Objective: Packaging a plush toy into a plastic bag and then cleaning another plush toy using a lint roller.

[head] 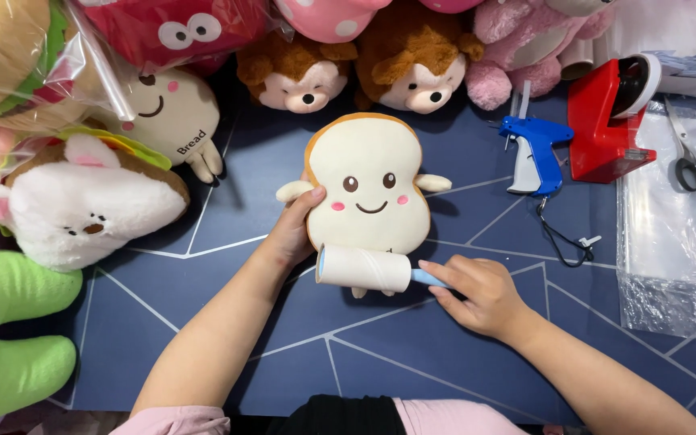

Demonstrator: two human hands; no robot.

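A toast-shaped plush toy [370,184] with a smiling face lies face up in the middle of the dark blue tabletop [412,354], its top pointing away from the person. Across its lower edge rests a lint roller [364,269], the white roll lying sideways and touching the plush just above its little feet. The right hand [477,294] is curled around the roller's light blue handle, index finger stretched along it toward the roll. The left hand [293,229] clasps the plush's left side, thumb pressed on the front beside the stubby arm, the other fingers hidden behind it.

To the right lie a blue tagging gun [535,153], a red tape dispenser [606,121], scissors [686,157] and clear plastic bags [662,242]. Two brown monkey plushes [364,68] sit just beyond the toast toy, a second bread plush [172,117] and a white rabbit plush [82,201] lie to the left, with a green plush [6,338] nearer the person.

The main risk, as I judge it, is the sticky roll catching on the feet or the side arm and dragging the soft toy out from under the left hand's sideways hold, which would bunch the fabric. A stroke carried too far upward could also nudge the monkey plushes, which sit close to the toy's top.
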